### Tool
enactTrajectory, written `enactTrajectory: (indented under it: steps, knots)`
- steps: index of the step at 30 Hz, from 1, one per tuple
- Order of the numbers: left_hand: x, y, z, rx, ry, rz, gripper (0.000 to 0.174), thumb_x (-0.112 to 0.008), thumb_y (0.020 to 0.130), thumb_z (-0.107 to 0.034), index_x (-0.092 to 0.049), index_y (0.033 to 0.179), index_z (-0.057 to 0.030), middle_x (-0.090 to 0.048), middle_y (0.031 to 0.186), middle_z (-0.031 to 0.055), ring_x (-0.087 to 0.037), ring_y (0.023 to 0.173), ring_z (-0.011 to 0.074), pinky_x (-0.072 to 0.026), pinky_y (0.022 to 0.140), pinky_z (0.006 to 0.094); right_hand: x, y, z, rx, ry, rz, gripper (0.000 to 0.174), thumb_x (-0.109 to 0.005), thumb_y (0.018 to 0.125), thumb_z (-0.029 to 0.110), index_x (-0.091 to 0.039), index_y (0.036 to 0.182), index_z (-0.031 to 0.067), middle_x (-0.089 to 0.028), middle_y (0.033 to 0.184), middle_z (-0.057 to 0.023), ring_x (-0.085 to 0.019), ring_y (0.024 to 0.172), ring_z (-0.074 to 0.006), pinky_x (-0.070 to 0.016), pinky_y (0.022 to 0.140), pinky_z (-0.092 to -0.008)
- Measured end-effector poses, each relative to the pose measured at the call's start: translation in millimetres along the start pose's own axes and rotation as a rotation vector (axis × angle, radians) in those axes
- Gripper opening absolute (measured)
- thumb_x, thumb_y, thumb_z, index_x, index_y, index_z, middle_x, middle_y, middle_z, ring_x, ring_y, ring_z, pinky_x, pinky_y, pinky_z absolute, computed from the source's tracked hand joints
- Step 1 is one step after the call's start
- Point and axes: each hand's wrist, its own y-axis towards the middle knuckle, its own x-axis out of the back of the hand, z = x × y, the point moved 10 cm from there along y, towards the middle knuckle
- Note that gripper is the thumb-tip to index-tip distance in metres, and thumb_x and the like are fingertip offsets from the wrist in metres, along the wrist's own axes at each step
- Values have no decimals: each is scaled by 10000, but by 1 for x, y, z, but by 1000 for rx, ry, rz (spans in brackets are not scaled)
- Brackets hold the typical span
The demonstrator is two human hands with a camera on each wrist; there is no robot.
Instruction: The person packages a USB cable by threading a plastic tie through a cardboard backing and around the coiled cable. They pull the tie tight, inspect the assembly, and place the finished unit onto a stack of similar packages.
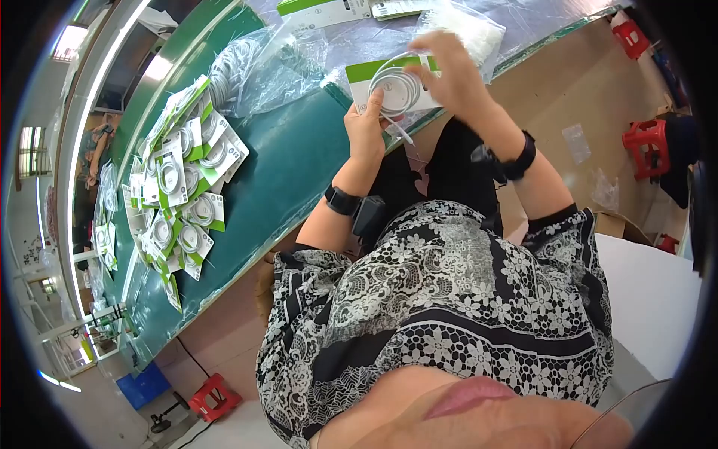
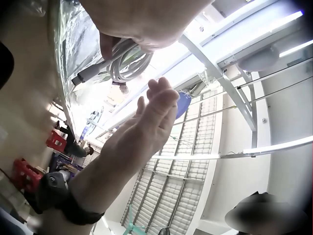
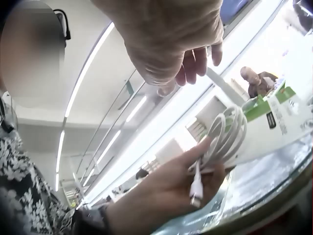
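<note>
My left hand (image 1: pixel 365 135) grips a coiled white cable (image 1: pixel 413 93) against a white-and-green packaging card (image 1: pixel 360 73), thumb over the coil. One plug (image 3: pixel 196 188) of the cable hangs below the left fingers in the right wrist view. My right hand (image 1: pixel 458 78) is raised at the coil's far side, fingers bent. A loose length of the cable leads up to its fingertips, and it appears to pinch that end. In the left wrist view, the right hand (image 2: pixel 142 120) is just below the coil, its fingers bunched.
A heap of carded white cables (image 1: pixel 179 179) covers part of the green table (image 1: pixel 280 161) at left. Behind it lies a clear bag (image 1: pixel 277 67) with more cables. More cards (image 1: pixel 321 13) and a plastic bag (image 1: pixel 479 34) lie at the back. Red stools (image 1: pixel 647 150) stand on the floor.
</note>
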Motion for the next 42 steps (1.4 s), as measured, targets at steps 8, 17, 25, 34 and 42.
enactTrajectory:
  steps: [8,17,25,34,42]
  knots:
    - [-6,-8,-2,44,-257,67,235,-601,919,-169,-558,1069,7,-639,989,89,-656,814,173,-584,656,329,3,-22,-23,-218,135,35,123,-617,847,84,-649,961,50,-641,863,-92,-606,799,-246,-464,785,-336]
    - [-14,-12,-1,-71,-53,135,231,-609,918,-184,-594,1043,9,-652,947,59,-636,793,128,-542,698,279,-47,-42,-57,-562,647,240,158,-542,920,94,-665,990,23,-637,802,-2,-558,649,-71,-455,586,-216]
    - [-16,-12,-8,-48,461,180,246,-651,883,-207,-663,908,38,-656,739,39,-604,670,79,-515,605,243,-78,-67,-58,-718,724,816,226,-576,918,222,-677,1062,79,-600,744,59,-481,607,0,-371,531,-153]
    - [-32,-21,-17,-17,702,290,284,-669,858,-225,-664,890,57,-664,714,66,-623,652,88,-517,544,247,-87,-88,-60,-650,1030,753,263,-539,943,254,-649,1097,73,-594,768,65,-487,618,-1,-385,522,-160]
    - [-25,-21,0,90,422,257,259,-662,869,-202,-652,927,50,-662,742,62,-619,626,97,-512,527,237,-81,-97,-83,-893,1162,340,323,-528,960,323,-635,1088,46,-574,734,58,-447,542,7,-324,441,-136]
